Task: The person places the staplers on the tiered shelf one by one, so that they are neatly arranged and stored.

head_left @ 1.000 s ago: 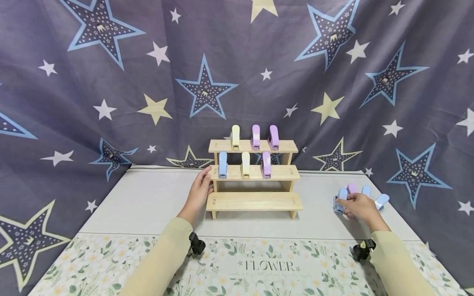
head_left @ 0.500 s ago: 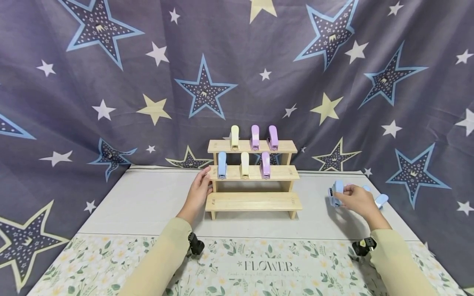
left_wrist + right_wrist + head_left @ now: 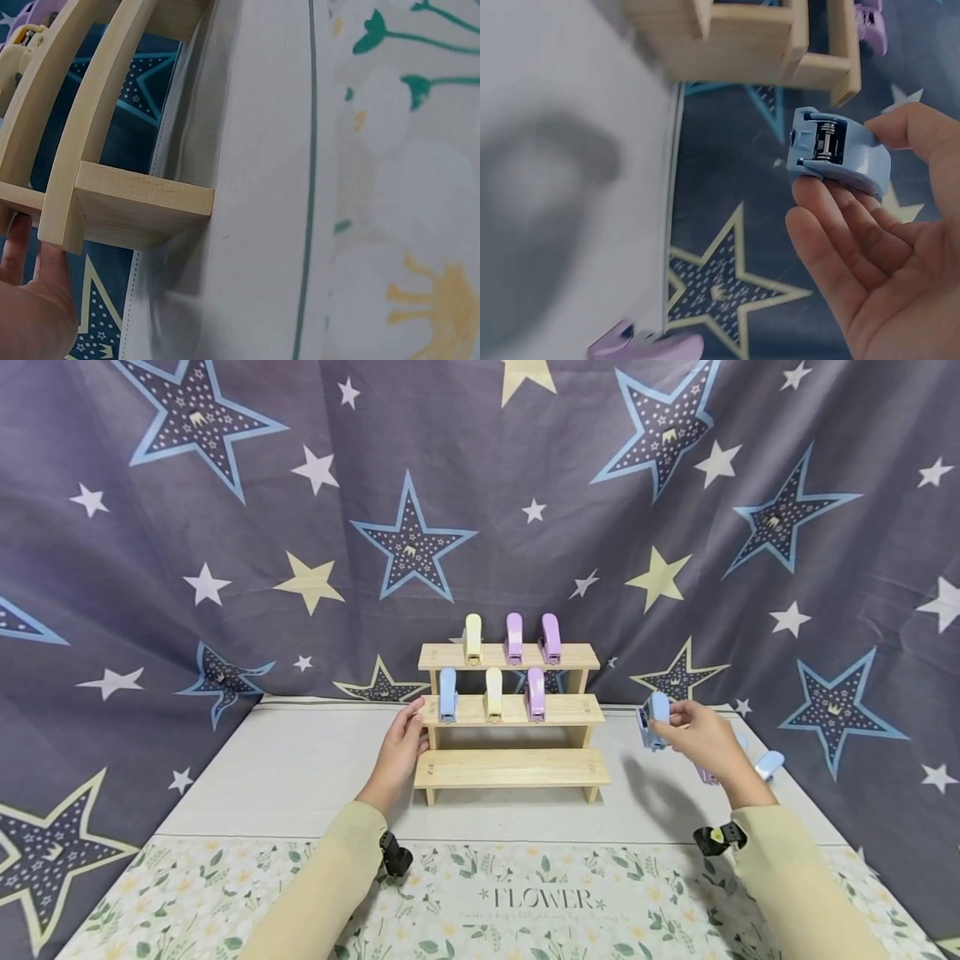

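Note:
My right hand [image 3: 701, 735] holds a light blue mini stapler [image 3: 654, 722] above the white surface, right of the wooden tiered stand [image 3: 513, 764]. In the right wrist view, thumb and fingers pinch the blue stapler [image 3: 836, 150], its metal spring showing. At the stand's left end, my left hand [image 3: 400, 752] grips the middle tier; the left wrist view shows fingers [image 3: 16, 251] against the wood. The top tier bears a yellow stapler [image 3: 472, 639] and two purple staplers [image 3: 513, 639]. A blue stapler [image 3: 447, 695], a cream stapler [image 3: 493, 695] and a purple stapler [image 3: 536, 695] stand on the middle tier.
Behind and partly below my right hand lie more staplers, among them a blue one [image 3: 769, 765] and a purple one [image 3: 707, 774]. A flowered mat [image 3: 555, 935] covers the near part of the table. A dark star-patterned cloth [image 3: 570, 560] hangs behind.
My right hand has lifted the blue stapler from the group at right and carried it up and leftward toward the stand. The left hand stays at the stand's end.

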`<state>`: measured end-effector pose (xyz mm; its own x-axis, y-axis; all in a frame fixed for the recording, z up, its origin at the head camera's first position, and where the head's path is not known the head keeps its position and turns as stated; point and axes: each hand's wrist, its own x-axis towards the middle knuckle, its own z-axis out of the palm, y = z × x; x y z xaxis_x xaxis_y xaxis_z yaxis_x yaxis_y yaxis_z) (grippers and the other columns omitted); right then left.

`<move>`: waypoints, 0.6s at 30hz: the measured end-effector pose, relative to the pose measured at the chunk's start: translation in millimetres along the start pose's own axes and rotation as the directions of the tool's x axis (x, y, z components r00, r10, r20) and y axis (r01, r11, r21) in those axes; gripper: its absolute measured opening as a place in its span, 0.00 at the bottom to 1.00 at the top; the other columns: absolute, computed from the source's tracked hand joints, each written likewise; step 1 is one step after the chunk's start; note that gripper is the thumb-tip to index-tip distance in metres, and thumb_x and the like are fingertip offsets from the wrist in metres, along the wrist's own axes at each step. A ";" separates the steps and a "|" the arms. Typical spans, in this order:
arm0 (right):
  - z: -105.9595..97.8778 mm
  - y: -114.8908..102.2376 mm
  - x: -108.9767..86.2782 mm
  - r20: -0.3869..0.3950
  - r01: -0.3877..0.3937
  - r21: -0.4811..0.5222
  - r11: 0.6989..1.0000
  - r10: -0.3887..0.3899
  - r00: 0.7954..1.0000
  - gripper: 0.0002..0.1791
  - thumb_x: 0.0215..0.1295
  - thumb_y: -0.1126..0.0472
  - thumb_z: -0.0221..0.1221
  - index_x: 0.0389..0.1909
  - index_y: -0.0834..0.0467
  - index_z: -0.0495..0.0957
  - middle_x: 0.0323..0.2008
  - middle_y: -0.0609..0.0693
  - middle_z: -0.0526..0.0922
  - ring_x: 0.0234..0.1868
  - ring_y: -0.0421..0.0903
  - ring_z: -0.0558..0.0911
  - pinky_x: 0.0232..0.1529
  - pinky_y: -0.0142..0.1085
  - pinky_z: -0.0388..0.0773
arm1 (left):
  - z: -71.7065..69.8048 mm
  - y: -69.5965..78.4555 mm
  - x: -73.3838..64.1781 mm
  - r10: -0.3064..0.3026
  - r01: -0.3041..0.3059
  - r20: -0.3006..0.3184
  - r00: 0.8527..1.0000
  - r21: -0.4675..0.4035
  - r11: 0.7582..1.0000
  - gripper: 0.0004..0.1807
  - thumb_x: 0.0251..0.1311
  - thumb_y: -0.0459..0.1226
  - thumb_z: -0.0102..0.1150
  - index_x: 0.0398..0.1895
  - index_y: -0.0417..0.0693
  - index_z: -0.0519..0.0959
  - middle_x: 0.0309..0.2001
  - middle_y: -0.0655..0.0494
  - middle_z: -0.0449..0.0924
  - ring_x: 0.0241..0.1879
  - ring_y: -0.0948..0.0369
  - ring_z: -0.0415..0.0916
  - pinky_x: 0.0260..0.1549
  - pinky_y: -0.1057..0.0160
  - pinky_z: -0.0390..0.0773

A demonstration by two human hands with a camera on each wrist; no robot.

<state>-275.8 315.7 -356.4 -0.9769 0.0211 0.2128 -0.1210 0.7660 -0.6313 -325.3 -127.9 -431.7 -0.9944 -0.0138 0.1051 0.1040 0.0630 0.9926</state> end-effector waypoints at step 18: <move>31.1 -46.2 28.5 -0.021 0.092 0.074 0.993 -0.091 0.996 0.23 0.67 0.51 0.63 0.51 0.66 0.77 0.43 0.61 0.84 0.40 0.53 0.83 0.36 0.38 0.80 | 2.0 0.1 1.5 0.010 -0.010 -0.019 1.000 -0.003 1.000 0.24 0.81 0.43 0.37 0.77 0.53 0.61 0.67 0.42 0.67 0.65 0.46 0.68 0.65 0.49 0.71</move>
<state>-303.6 261.0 -344.3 -0.9580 -0.0352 0.2847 -0.2232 0.7148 -0.6627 -326.8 -125.9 -431.6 -0.9927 -0.0319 0.1161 0.1140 0.0603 0.9917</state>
